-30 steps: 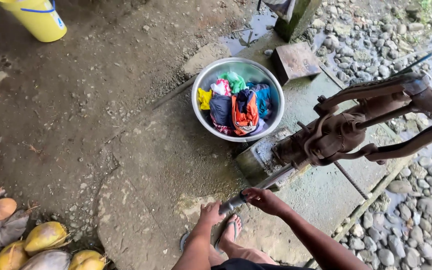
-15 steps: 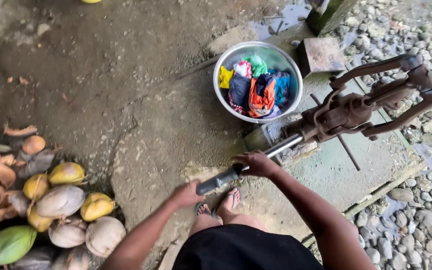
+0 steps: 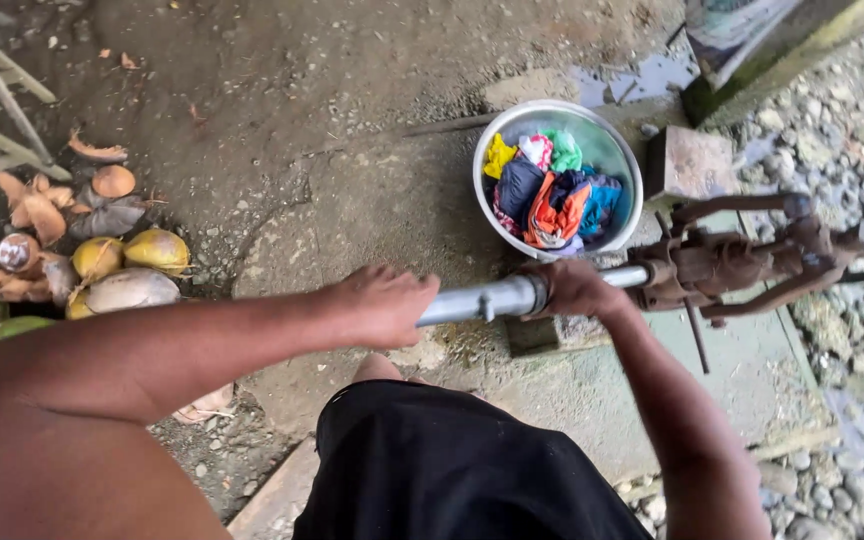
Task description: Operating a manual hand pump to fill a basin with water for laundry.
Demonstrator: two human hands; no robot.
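Centrally, a grey metal pump handle (image 3: 487, 298) ran nearly level across the middle of the frame, from the left hand to the rusty brown hand pump (image 3: 742, 262) at centre right.

- Left hand (image 3: 384, 303) — at the frame's centre, fingers curled down over the near end of the handle, closed on it.
- Right hand (image 3: 574, 290) — just right of centre, wrapped round the same handle close to where it entered the pump body; the fingers were closed about the bar.
- Hand pump — a rusted iron casting with curved arms, standing on a wet concrete slab (image 3: 652, 370) at right of centre; a thin dark rod continued from it toward the right edge.
- Metal basin (image 3: 627, 165) — round, silvery, in the upper middle right of the frame, just above the handle and beside the pump. It held crumpled clothes (image 3: 549, 190) in yellow, green, red, navy, orange and blue.
- Stone block (image 3: 687, 165) — squarish, brown, just right of the basin.
- Coconuts (image 3: 127, 270) — a heap of yellow, green and grey husked ones with broken shells, at the left edge, well apart from the pump.
- Pebbles (image 3: 852, 150) — grey, loose, along the right side.
- Black shorts (image 3: 452, 470) — at the lower middle, below the handle, with a bare knee showing just above them.
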